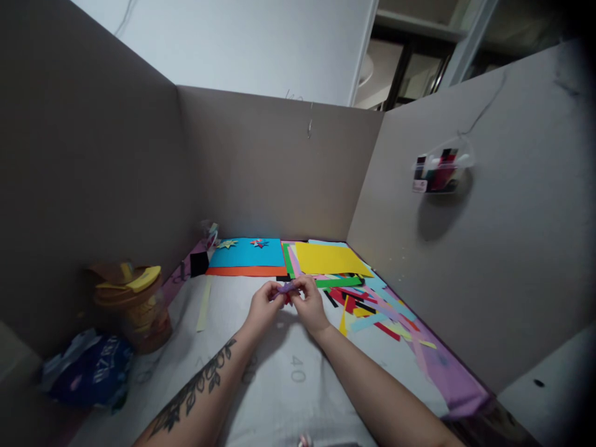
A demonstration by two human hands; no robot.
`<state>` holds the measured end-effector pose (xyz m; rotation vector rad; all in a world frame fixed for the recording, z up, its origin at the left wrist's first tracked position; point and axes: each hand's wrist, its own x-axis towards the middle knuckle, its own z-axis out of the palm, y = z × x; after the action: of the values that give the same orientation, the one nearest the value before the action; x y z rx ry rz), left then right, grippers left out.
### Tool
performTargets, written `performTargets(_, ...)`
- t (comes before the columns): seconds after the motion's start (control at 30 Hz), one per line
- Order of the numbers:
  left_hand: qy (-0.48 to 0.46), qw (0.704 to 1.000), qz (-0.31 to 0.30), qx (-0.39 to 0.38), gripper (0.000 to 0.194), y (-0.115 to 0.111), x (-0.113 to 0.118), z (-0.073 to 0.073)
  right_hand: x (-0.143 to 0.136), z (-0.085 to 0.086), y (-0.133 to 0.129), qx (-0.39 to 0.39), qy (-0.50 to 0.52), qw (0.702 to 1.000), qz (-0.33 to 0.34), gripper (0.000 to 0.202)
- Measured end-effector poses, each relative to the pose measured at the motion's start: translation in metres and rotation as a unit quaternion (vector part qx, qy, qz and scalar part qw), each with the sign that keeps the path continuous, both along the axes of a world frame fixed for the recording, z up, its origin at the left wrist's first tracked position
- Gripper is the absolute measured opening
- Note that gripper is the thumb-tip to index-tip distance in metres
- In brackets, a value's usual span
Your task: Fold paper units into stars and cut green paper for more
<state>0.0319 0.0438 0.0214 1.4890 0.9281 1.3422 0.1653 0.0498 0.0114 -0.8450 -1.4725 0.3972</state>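
Observation:
Both hands meet over the middle of the white mat [274,397], slightly above its surface. My left hand [264,305] pinches the left side of a small folded purple and red paper piece [287,288]. On its right side, my right hand [308,304] grips the same piece between closed fingers. The fingers hide much of the paper. Loose coloured paper strips [367,310] lie in a heap to the right of my right hand. Beyond the hands is a blue sheet [246,254] bearing two small paper stars [259,243].
A yellow sheet [330,259] lies at the back right. At the left stand a brown cup with a yellow lid [146,310] and a blue packet [93,372]. A pale strip [203,304] rests on the mat. Grey panels [279,167] enclose three sides.

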Motion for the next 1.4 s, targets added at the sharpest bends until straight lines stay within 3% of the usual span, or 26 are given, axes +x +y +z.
performTargets(0.33,-0.013,1.0,-0.002,0.0,0.014,0.002,0.001,-0.003,0.001,0.004,-0.002,-0.007,-0.011,1.0,0.012,0.009)
performTargets(0.57,-0.01,1.0,-0.005,0.001,0.011,-0.002,0.004,-0.001,-0.004,-0.008,0.002,-0.074,0.069,0.994,0.053,0.011)
performTargets(0.8,0.053,0.995,0.042,0.079,0.007,-0.006,0.005,-0.004,-0.01,-0.015,0.007,-0.149,0.143,0.974,0.091,0.019)
performTargets(1.03,0.173,0.962,0.08,0.196,0.02,-0.007,0.001,-0.006,-0.017,-0.014,0.01,-0.202,0.234,0.942,0.133,0.016)
performTargets(1.23,0.25,0.94,0.071,0.222,0.023,-0.008,-0.003,-0.004,-0.019,-0.011,0.009,-0.228,0.292,0.914,0.166,0.017)
performTargets(1.4,0.236,0.944,0.069,0.22,0.021,-0.007,-0.002,-0.005,-0.018,-0.011,0.01,-0.241,0.298,0.906,0.177,0.015)
